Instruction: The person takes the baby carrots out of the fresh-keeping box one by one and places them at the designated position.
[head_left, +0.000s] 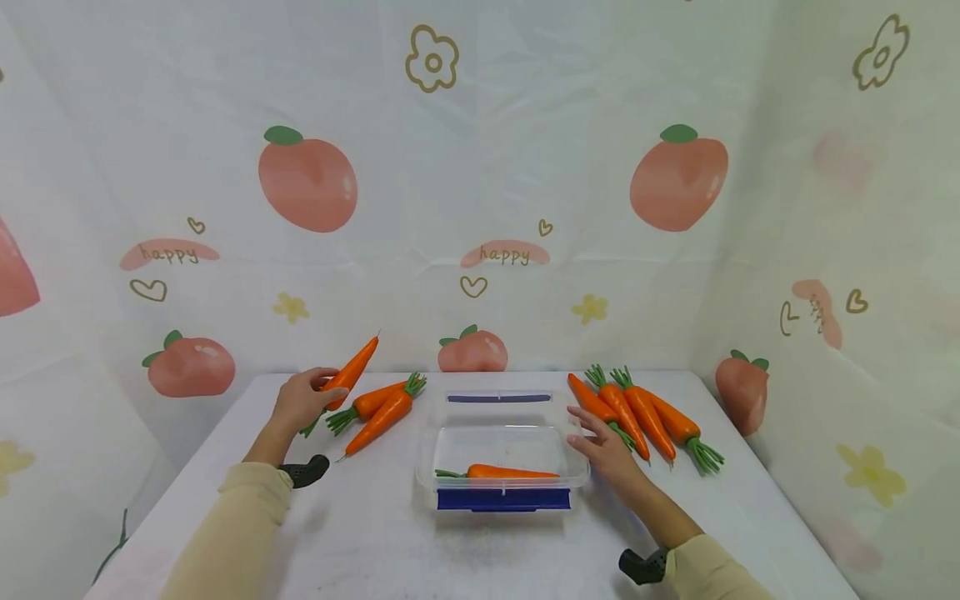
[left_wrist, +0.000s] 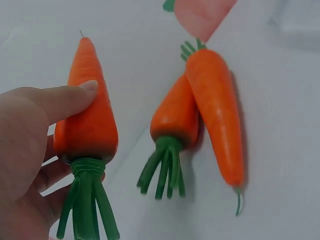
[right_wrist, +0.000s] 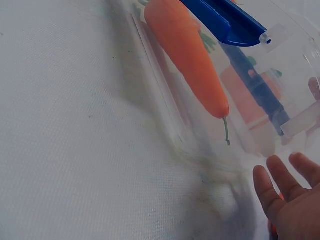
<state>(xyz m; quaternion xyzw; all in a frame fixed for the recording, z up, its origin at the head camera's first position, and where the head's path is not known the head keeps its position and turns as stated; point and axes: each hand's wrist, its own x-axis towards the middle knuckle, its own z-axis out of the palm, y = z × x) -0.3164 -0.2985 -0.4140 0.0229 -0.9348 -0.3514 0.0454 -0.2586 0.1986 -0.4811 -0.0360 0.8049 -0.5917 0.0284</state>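
My left hand [head_left: 303, 402] grips an orange carrot [left_wrist: 86, 120] with green stem stubs, thumb across its front and fingers behind. In the head view that carrot tilts up above the table, its thin tip to the upper right. Beside it two more carrots [left_wrist: 215, 110] lie on the table, one partly over the other. A clear plastic box [head_left: 498, 437] with blue clips stands in the middle, and one carrot [head_left: 510, 472] lies inside along its near wall. My right hand [head_left: 606, 450] is at the box's right side, fingers extended; whether they touch it I cannot tell.
Several carrots [head_left: 637, 414] lie in a group on the right of the white table [head_left: 360, 533]. Behind the table hangs a pale curtain [head_left: 480, 167] printed with fruit and flowers. A dark strap piece [head_left: 306, 472] sits at the left wrist, another [head_left: 642, 567] at the right.
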